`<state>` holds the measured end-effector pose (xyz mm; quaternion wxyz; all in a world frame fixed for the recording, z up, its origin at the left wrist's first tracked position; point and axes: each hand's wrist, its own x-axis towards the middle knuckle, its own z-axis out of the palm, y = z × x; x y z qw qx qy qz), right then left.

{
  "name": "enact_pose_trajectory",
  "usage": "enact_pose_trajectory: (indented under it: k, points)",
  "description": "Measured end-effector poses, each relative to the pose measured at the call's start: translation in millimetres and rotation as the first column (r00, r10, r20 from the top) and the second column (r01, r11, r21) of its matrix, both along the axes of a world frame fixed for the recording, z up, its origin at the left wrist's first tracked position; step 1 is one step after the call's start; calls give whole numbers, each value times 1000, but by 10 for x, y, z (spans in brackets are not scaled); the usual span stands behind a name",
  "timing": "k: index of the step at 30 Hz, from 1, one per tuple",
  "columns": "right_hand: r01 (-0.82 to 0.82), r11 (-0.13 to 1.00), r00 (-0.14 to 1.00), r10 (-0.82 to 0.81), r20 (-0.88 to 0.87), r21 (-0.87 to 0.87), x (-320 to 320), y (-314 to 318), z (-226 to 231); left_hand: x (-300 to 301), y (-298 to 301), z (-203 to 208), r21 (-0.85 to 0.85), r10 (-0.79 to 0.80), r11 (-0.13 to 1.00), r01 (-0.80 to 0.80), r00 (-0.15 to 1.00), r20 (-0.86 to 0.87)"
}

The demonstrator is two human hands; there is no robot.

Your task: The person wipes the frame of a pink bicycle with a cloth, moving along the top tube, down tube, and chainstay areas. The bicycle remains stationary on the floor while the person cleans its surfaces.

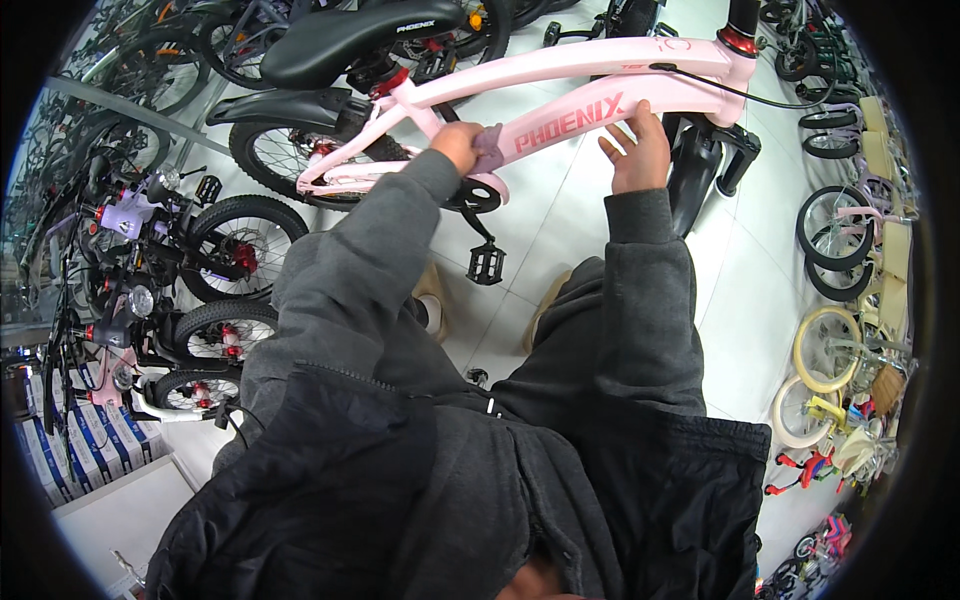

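Note:
A pink bicycle frame [690, 92] with red lettering spans the space in front of me. My left hand [457, 146] is closed on a mauve cloth [488, 149], which presses against the lower end of the thick down tube, above the chainring. Further along that tube, towards the front end, my right hand [641, 152] is open with its fingers spread. Its fingertips are at the tube's lower edge; whether they touch it I cannot tell. The bicycle's black saddle [345, 48] is at the upper left, and a black pedal [486, 264] hangs below the frame.
Several parked bicycles crowd the left, their black tyres [246, 240] close to my left arm. Small bicycles with pale wheels [827, 345] line the right side. Cardboard boxes [100, 440] and a white panel [125, 515] are at the lower left. White tiles [565, 215] cover the floor.

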<state>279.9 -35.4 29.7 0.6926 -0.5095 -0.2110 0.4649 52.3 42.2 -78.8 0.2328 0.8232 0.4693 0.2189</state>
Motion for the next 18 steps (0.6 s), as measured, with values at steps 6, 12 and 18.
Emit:
enact_pose_trajectory:
  k: [6,12,18]
  points:
    - [-42,999,999,42,15,9,44,-3,-14,-335,1,304,-76,21,997,-25,998,-55]
    - [-26,999,999,26,19,21,15,4,-8,-21,-462,41,277,-16,951,139,914,-405]
    - [-53,999,997,52,48,5,23,3,-18,260,-650,-268,550,-55,772,318,896,-440]
